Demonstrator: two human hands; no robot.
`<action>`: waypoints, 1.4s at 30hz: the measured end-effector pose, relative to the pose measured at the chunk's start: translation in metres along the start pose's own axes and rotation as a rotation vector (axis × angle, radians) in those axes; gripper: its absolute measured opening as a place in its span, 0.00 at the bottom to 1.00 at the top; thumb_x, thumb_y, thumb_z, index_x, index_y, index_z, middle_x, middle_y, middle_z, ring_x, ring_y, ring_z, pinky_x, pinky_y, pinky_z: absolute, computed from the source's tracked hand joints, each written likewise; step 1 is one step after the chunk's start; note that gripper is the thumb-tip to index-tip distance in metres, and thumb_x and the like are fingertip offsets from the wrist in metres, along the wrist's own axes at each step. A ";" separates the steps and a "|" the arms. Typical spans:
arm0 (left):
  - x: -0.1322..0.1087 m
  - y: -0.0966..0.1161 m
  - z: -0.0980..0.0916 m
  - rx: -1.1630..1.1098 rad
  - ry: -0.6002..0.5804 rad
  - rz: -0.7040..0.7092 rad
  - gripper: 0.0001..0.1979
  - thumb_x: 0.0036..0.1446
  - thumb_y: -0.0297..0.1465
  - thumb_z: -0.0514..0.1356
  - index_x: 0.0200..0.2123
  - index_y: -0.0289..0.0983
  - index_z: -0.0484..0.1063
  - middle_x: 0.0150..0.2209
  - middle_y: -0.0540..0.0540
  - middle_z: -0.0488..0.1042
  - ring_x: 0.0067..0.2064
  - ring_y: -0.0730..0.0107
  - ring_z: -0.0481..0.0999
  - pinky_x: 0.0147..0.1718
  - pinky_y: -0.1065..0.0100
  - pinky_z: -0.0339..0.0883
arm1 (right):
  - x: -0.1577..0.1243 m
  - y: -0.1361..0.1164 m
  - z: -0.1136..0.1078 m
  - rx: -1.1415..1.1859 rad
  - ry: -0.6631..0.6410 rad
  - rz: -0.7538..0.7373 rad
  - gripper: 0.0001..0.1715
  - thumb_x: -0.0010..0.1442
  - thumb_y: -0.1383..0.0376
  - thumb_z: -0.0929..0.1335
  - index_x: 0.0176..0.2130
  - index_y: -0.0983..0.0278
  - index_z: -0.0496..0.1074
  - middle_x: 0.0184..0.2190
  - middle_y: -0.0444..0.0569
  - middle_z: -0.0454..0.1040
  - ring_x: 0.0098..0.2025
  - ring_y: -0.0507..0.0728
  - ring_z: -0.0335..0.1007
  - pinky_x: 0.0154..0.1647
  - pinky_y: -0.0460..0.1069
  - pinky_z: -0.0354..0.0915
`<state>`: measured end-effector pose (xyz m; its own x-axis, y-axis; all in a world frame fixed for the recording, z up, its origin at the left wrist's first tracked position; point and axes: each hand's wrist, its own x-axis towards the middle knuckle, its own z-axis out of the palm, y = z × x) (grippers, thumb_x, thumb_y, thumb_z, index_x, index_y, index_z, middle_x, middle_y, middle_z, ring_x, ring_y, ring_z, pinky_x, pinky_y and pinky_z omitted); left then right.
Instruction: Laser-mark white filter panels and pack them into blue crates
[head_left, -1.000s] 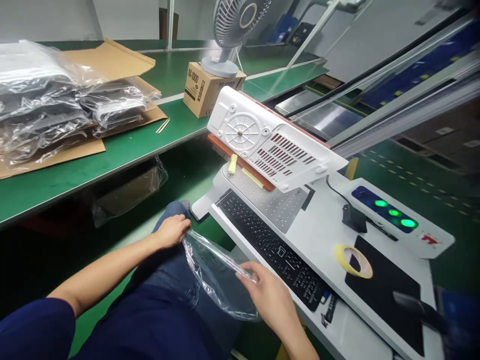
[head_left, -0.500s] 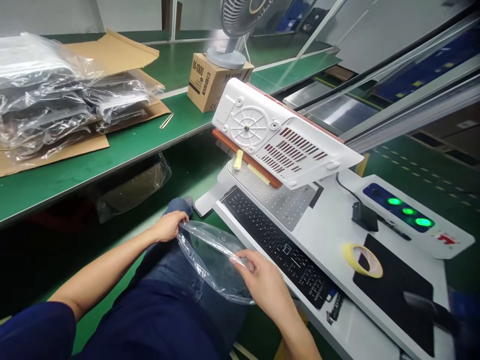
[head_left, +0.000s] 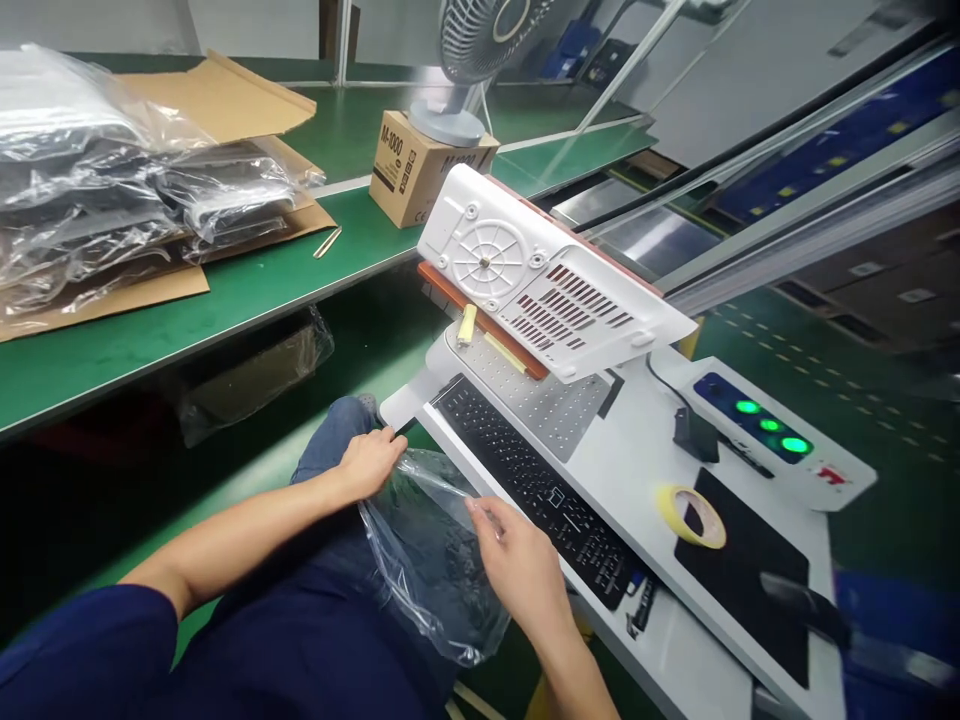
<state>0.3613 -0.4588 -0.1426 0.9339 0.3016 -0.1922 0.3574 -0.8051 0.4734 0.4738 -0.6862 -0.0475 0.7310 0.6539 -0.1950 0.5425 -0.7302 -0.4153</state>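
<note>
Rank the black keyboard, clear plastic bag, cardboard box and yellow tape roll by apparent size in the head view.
1-2. clear plastic bag and black keyboard: about alike; the bag is nearer, so unranked.
3. cardboard box, though it stands farther off.
4. yellow tape roll, clearly smallest.

A factory packing line was indicated. Long green-topped benches [head_left: 225,300] were seen, on which plastic-bagged goods [head_left: 90,190] were stacked over flattened cardboard [head_left: 217,95], with a printed carton [head_left: 409,175] nearby. A white bench machine [head_left: 540,280] was set at the workstation, with a panel of lit green buttons [head_left: 765,425] and a roll of tape [head_left: 691,515].
</note>
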 end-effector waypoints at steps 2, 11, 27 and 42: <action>-0.009 -0.010 -0.007 0.012 -0.008 0.009 0.20 0.64 0.18 0.55 0.54 0.41 0.73 0.55 0.36 0.76 0.52 0.47 0.81 0.41 0.57 0.74 | 0.003 0.012 0.003 -0.078 0.070 0.054 0.32 0.70 0.37 0.59 0.41 0.55 0.78 0.38 0.50 0.82 0.37 0.66 0.75 0.40 0.57 0.60; -0.035 -0.055 -0.022 -0.347 0.280 0.028 0.15 0.64 0.23 0.55 0.49 0.43 0.77 0.45 0.44 0.80 0.46 0.59 0.80 0.45 0.62 0.71 | 0.031 -0.001 0.018 0.090 0.179 -0.162 0.44 0.70 0.27 0.58 0.41 0.56 0.82 0.35 0.49 0.77 0.34 0.61 0.72 0.39 0.55 0.64; 0.033 -0.063 -0.085 -0.711 0.109 0.115 0.12 0.50 0.27 0.64 0.40 0.39 0.80 0.29 0.54 0.69 0.32 0.69 0.67 0.33 0.67 0.58 | 0.073 0.006 -0.040 0.291 0.262 0.065 0.40 0.64 0.28 0.65 0.33 0.59 0.77 0.24 0.43 0.68 0.28 0.57 0.62 0.32 0.52 0.59; 0.308 -0.105 -0.249 -0.729 0.791 -0.007 0.45 0.49 0.43 0.78 0.64 0.34 0.64 0.68 0.26 0.68 0.70 0.40 0.68 0.69 0.47 0.63 | 0.248 0.057 -0.105 0.263 0.738 0.239 0.55 0.54 0.28 0.67 0.60 0.67 0.66 0.61 0.75 0.76 0.61 0.76 0.76 0.60 0.62 0.70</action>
<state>0.6139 -0.1545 -0.0377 0.5809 0.7604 0.2904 0.0395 -0.3827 0.9230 0.7294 -0.5869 -0.0262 0.9486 0.1211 0.2924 0.2900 -0.7028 -0.6496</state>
